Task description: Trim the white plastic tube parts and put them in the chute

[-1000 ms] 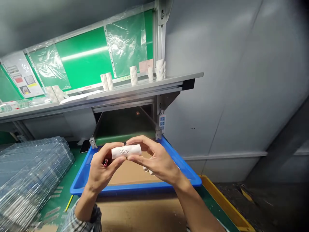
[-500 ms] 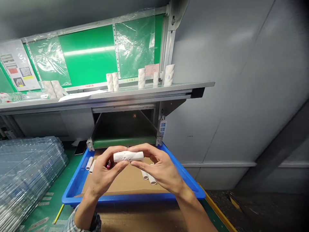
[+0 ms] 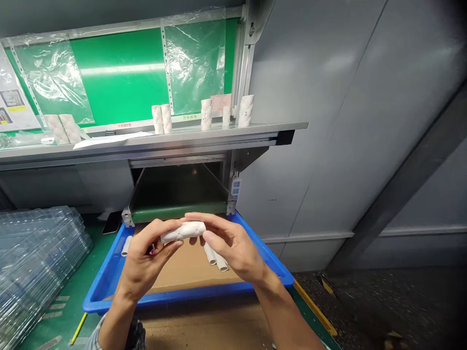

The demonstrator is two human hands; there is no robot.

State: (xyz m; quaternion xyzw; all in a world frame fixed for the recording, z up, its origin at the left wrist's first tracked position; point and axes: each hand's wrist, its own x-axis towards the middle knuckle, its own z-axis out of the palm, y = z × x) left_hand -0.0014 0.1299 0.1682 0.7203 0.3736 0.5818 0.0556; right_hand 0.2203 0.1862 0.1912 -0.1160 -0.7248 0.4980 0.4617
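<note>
A short white tube (image 3: 182,232) with a twisted, dented surface is held between both hands above the tray, tilted slightly up to the right. My left hand (image 3: 149,248) pinches its left end between fingers and thumb. A small pink item (image 3: 152,251) shows near that palm; its kind cannot be made out. My right hand (image 3: 233,245) has its fingers along the top and far side of the tube, the thumb near its right end. Below, a blue tray (image 3: 204,291) lined with cardboard holds more white tubes, some (image 3: 220,261) beside my right hand and one (image 3: 126,246) at the left.
A green conveyor belt (image 3: 178,212) ends at the tray's far side. Clear plastic trays (image 3: 40,257) are stacked at left, near a phone (image 3: 112,222) and a yellow stick (image 3: 78,328). Several white tubes stand on the metal shelf (image 3: 189,139) above. A grey wall (image 3: 299,146) is at right.
The tube has turned, so the dark marking on its side no longer shows, and its right end has tipped up. My right thumb has shifted to that end. The view has swung slightly right.
</note>
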